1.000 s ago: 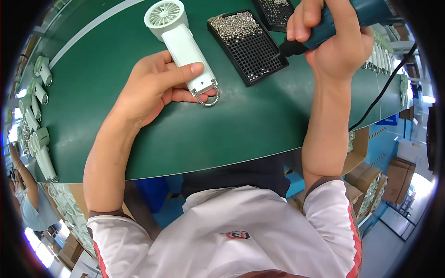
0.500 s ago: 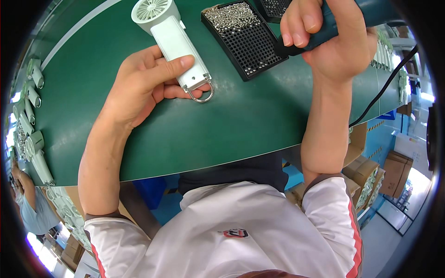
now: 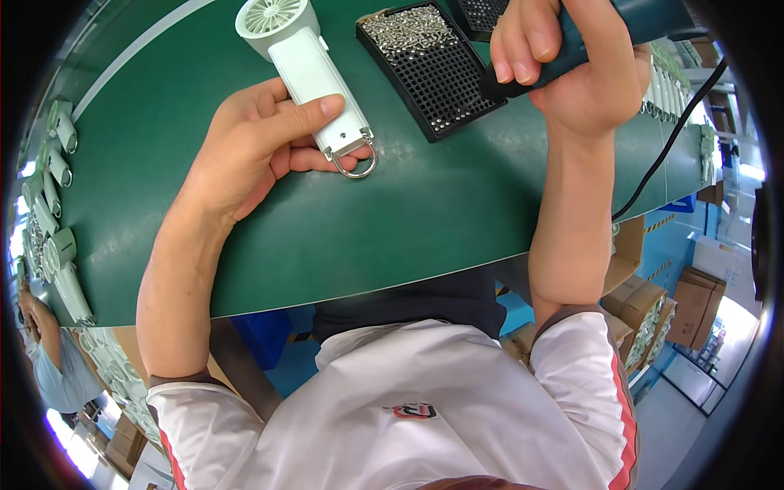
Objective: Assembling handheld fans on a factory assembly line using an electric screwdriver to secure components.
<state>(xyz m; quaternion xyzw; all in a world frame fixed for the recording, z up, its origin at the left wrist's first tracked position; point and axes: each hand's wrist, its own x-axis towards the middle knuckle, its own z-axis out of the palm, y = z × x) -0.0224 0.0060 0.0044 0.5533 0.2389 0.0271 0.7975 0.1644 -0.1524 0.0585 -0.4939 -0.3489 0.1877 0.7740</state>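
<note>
My left hand grips a pale green handheld fan by its handle, thumb on top and fingers underneath. The fan's round grille points away from me, and a metal loop hangs at the handle's near end beside a small screw hole. My right hand is wrapped round a dark teal electric screwdriver with a black cable. Its black nose points left, over the right edge of a black screw tray. Loose screws heap at the tray's far end, and a few sit in holes at the near end. The screwdriver's tip is hidden.
Part of a second black tray shows behind the first. More fans line the green table at the far left, with others at the right. A co-worker's arm is at the left edge. Cardboard boxes stand at the right.
My right hand and the screwdriver have shifted slightly left, and the cable has swung with them. The fan in my left hand has moved very slightly to the right.
</note>
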